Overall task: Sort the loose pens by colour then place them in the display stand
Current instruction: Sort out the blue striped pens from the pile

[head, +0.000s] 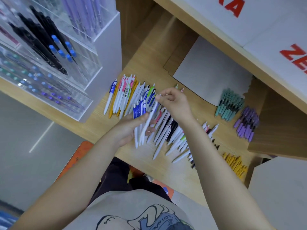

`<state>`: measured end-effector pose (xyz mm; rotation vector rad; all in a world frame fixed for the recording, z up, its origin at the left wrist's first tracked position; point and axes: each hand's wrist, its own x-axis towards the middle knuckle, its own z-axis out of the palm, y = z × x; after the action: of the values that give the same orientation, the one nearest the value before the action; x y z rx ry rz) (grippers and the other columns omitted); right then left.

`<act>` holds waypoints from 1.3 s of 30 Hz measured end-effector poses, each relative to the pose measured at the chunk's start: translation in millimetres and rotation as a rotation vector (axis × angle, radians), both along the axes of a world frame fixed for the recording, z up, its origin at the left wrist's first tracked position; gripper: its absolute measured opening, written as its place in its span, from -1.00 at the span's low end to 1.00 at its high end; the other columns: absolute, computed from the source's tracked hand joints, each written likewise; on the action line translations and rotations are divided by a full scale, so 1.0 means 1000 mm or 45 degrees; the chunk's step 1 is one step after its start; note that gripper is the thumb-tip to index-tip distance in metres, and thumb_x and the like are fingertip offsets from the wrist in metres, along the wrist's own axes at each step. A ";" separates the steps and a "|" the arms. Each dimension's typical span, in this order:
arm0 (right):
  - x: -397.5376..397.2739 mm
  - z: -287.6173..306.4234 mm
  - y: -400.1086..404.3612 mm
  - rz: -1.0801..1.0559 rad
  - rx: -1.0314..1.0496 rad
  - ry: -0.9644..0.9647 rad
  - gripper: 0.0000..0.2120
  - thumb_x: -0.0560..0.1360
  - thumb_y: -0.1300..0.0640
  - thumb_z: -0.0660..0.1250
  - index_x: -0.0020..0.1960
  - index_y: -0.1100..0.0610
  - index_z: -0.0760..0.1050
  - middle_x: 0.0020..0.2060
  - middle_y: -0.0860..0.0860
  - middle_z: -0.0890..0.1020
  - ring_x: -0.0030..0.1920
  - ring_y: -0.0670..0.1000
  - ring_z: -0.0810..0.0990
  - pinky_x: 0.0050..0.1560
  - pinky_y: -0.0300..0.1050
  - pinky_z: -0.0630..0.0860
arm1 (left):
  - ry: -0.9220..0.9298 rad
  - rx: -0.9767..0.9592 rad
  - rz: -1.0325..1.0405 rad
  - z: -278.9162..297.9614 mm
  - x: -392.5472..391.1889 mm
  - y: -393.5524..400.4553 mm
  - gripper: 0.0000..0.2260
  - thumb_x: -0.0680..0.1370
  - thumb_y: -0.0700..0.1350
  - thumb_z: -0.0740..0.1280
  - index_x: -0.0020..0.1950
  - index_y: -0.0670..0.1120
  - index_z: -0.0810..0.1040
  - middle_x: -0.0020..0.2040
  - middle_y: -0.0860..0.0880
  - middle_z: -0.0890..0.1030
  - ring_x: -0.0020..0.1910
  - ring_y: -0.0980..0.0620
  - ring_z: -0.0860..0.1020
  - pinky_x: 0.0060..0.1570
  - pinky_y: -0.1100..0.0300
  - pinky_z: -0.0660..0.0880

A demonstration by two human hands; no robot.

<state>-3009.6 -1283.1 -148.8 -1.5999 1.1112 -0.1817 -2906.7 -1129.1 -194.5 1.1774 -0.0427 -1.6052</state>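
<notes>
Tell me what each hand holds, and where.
Left hand grips a bunch of blue-clipped white pens around their lower barrels. Right hand pinches one white pen at its top end.

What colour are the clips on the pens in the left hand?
Blue clips, seen from the head camera.

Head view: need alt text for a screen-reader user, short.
A person's left hand holds a bunch of white pens with blue clips while the right hand pinches one white pen over a wooden counter strewn with mixed pens. Sorted teal pens, purple pens and yellow pens lie right; a clear display stand stands left.
</notes>
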 end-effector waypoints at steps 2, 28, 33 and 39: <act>0.007 -0.013 0.002 0.034 -0.030 0.015 -0.95 0.60 0.09 0.34 -0.03 0.00 0.58 -0.22 -0.08 0.64 -0.29 -0.24 0.53 -0.20 -0.33 0.44 | -0.004 0.018 0.042 0.000 0.000 0.000 -0.64 0.44 -0.05 0.43 0.19 -0.16 0.57 -0.12 -0.10 0.68 -0.22 -0.04 0.66 -0.18 0.12 0.62; 0.026 -0.011 0.007 0.123 -0.061 0.088 -0.81 0.57 0.04 0.37 0.14 0.08 0.60 -0.35 -0.11 0.61 -0.34 -0.21 0.54 -0.27 -0.29 0.46 | -0.011 0.001 0.080 -0.007 0.013 0.016 -0.84 0.51 -0.10 0.42 0.02 -0.15 0.60 -0.20 -0.10 0.65 -0.24 -0.06 0.63 -0.12 0.04 0.60; 0.025 -0.035 -0.005 0.211 -0.248 0.366 -0.44 0.51 -0.04 0.44 0.44 0.10 0.39 -0.14 -0.07 0.53 -0.08 -0.06 0.52 -0.11 -0.19 0.41 | 0.065 0.033 0.180 -0.013 0.019 0.024 -0.91 0.53 -0.22 0.41 0.00 -0.22 0.61 -0.26 -0.12 0.62 -0.26 -0.07 0.60 -0.22 0.10 0.60; 0.030 -0.042 -0.001 0.236 -0.265 0.442 -0.45 0.46 -0.02 0.50 0.33 0.14 0.40 -0.05 0.05 0.54 -0.08 0.01 0.51 -0.13 -0.10 0.46 | 0.176 0.026 0.196 -0.019 0.023 0.036 -0.70 0.41 -0.22 0.43 0.14 -0.19 0.58 -0.02 -0.15 0.69 -0.01 -0.12 0.68 -0.09 0.05 0.65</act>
<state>-2979.8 -1284.5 -190.9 -1.9623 1.2275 0.1119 -2883.5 -1092.8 -213.5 1.0565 0.1507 -1.5491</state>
